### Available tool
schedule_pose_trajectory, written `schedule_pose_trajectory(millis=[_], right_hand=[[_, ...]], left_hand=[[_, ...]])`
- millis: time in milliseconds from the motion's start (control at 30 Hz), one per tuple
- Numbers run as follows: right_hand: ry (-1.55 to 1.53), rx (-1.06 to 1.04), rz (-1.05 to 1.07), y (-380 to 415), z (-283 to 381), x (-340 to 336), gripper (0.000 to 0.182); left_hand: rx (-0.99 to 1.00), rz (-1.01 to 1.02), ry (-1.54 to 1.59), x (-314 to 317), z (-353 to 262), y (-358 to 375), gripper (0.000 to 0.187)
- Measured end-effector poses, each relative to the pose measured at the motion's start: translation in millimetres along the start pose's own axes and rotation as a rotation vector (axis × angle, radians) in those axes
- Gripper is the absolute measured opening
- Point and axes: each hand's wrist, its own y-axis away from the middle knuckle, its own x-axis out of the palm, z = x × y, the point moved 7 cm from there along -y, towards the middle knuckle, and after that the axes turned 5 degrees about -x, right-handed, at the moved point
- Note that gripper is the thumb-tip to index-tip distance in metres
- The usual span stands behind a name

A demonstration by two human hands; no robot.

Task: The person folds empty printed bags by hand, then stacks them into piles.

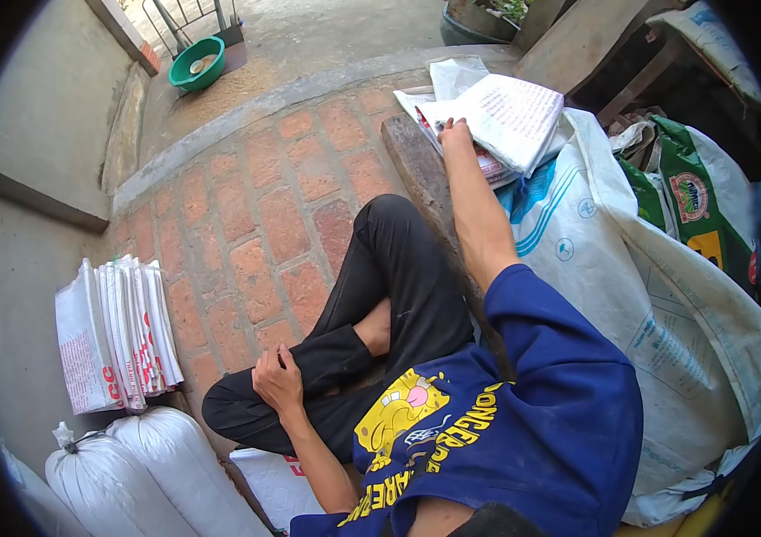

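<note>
Fingers (454,127) of the right hand (455,134) reach far forward and press on the edge of a folded white sack (510,112); they are bent over its near edge, but I cannot tell if they truly pinch it or only lie on it. This sack lies on top of a small pile of other folded sacks (452,85), at the far end of a wooden plank (421,174) that runs along the brick floor (264,215). The right arm is stretched straight above the plank. Fingers of the left hand (277,380) are loosely curled and narrow, holding nothing; this hand rests on the knee of the crossed legs in black trousers (398,268). To the right of the arm, a large white sack with blue print (613,268) is spread out, and beyond it stands a green and white bag (689,192). On the left side, a stack of folded sacks with red print (116,336) stands against the wall, and just below it lie two full, tied white sacks (130,474). Far away, near the upper left, a green basin (197,63) sits on the ground.
</note>
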Motion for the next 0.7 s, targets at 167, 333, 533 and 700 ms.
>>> schedule_pose_trajectory(millis=[167, 333, 533, 700], right_hand=[[-0.025, -0.011, 0.093, 22.7, -14.0, 18.0, 0.040], [-0.226, -0.014, -0.037, 48.2, -52.2, 3.3, 0.050], [0.013, -0.047, -0.009, -3.6, -69.0, 12.2, 0.044], [0.146, 0.204, 0.069, 14.1, -59.3, 22.7, 0.044]], left_hand=[[0.039, -0.027, -0.025, 1.4, 0.0, 0.3, 0.018], [0.023, -0.005, -0.022, 1.6, -2.2, -0.8, 0.018], [0.025, -0.020, 0.008, -3.1, 1.2, 2.4, 0.017], [0.034, -0.049, 0.008, 0.0, -1.0, -1.7, 0.016]])
